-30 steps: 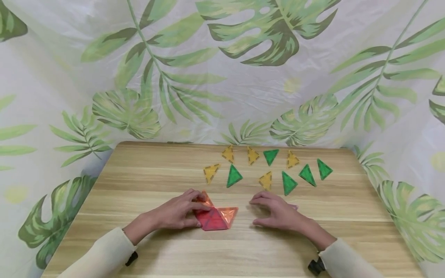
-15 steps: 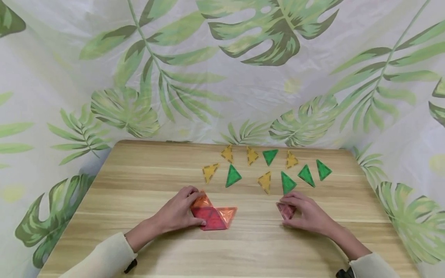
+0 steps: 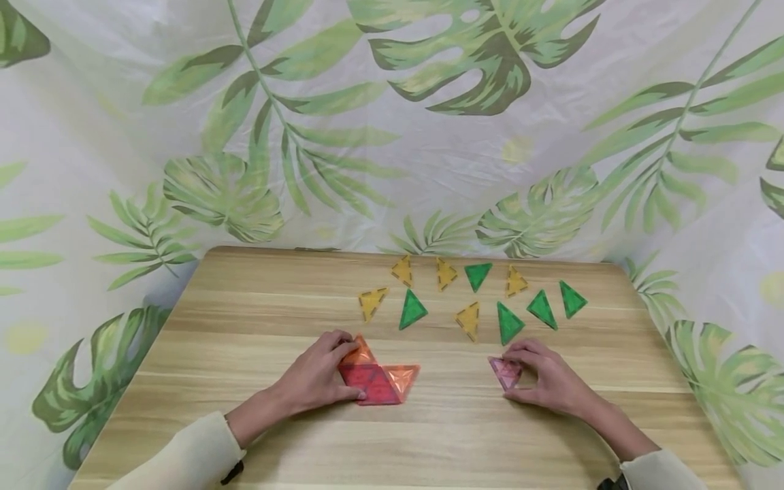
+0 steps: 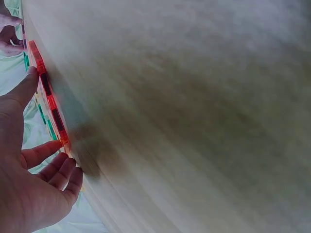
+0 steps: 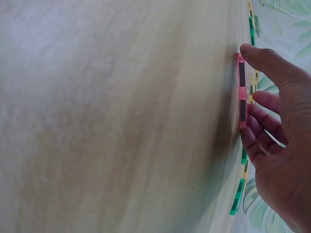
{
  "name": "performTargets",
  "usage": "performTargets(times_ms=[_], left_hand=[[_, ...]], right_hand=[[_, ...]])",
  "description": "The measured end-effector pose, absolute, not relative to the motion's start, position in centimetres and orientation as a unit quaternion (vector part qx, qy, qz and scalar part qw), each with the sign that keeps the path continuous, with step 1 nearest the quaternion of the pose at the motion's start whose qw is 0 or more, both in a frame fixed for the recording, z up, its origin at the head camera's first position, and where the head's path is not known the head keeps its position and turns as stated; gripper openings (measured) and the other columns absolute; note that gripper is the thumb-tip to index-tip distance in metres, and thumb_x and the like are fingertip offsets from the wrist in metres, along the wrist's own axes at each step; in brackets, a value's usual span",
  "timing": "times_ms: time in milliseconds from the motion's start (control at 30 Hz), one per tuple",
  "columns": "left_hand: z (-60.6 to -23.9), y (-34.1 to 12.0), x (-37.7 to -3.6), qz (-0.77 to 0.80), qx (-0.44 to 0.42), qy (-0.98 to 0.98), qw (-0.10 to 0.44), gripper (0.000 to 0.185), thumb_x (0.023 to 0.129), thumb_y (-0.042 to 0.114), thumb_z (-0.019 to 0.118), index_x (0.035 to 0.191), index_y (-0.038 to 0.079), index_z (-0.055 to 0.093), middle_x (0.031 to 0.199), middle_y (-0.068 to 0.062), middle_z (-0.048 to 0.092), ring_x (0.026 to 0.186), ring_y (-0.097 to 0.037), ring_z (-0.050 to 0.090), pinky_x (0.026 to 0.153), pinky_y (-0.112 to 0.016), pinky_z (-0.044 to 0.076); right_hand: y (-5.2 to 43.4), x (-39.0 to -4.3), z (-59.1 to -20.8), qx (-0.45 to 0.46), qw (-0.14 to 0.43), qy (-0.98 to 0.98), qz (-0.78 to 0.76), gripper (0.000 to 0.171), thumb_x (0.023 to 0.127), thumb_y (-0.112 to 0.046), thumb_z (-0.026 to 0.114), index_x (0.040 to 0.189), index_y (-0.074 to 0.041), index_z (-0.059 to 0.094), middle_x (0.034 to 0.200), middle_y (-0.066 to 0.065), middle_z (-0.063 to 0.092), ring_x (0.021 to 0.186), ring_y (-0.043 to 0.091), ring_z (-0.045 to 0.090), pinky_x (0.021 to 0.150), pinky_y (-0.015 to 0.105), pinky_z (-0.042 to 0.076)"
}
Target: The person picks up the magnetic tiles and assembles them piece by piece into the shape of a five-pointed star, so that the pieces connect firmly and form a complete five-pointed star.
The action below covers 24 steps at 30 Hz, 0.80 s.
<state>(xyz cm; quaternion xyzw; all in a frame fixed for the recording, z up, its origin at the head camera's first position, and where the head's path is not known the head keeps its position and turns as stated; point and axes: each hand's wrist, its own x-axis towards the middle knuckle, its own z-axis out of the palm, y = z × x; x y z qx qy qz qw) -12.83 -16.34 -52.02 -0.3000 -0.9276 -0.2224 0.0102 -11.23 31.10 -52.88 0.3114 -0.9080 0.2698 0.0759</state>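
My left hand [image 3: 312,374] grips the left side of a flat cluster of translucent magnetic tiles, fingers at its upper edge and thumb at its lower left. Red triangles [image 3: 375,388] form the middle of the cluster. One orange triangle [image 3: 363,352] joins at the top, partly under the fingers, and another orange triangle [image 3: 404,380] at the right. Farther right, my right hand [image 3: 554,378] pinches a pink triangular magnetic tile [image 3: 502,371] between thumb and fingers. The right wrist view shows this pink tile [image 5: 242,92] edge-on, low against the table.
Several green triangles [image 3: 509,324] and yellow triangles [image 3: 469,320] lie scattered along the back of the wooden table [image 3: 429,449]. The nearest green one is just beyond my right fingers. A leaf-patterned cloth [image 3: 343,150] hangs behind the table's far edge.
My right hand has moved right, from beside the cluster to the pink tile, and taken hold of it. My left fingers have drawn back from the cluster's middle to its left side.
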Motion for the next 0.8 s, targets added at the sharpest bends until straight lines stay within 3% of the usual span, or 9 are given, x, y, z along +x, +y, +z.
performTargets(times_ms=[200, 467, 800], left_hand=[[-51.9, -16.2, -12.9, -0.22, -0.304, -0.927, 0.003, 0.084, 0.074, 0.048, 0.096, 0.136, -0.002, 0.068, 0.139, -0.013, 0.059, 0.128, -0.03, 0.058, 0.108, -0.049, 0.053], [-51.9, -16.4, -12.7, -0.218, -0.313, -0.925, 0.004, 0.083, 0.076, 0.051, 0.094, 0.136, -0.001, 0.068, 0.14, -0.014, 0.059, 0.127, -0.03, 0.058, 0.106, -0.051, 0.053], [-51.7, -16.3, -12.9, -0.209, -0.317, -0.925, 0.001, 0.083, 0.077, 0.053, 0.093, 0.136, 0.0, 0.069, 0.141, -0.013, 0.059, 0.128, -0.029, 0.058, 0.106, -0.052, 0.053]], right_hand=[[31.3, -11.2, -52.9, 0.311, 0.082, -0.909, 0.267, 0.054, 0.066, -0.024, 0.103, 0.111, -0.008, 0.078, 0.114, 0.0, 0.068, 0.102, 0.013, 0.064, 0.084, 0.031, 0.059], [31.2, -11.4, -53.1, 0.321, 0.087, -0.902, 0.275, 0.052, 0.066, -0.024, 0.102, 0.11, -0.009, 0.08, 0.116, -0.002, 0.07, 0.104, 0.014, 0.067, 0.088, 0.027, 0.058], [28.8, -12.9, -51.9, 0.375, 0.075, -0.881, 0.278, 0.05, 0.069, -0.021, 0.098, 0.115, -0.011, 0.081, 0.12, -0.003, 0.071, 0.109, 0.016, 0.067, 0.089, 0.04, 0.06]])
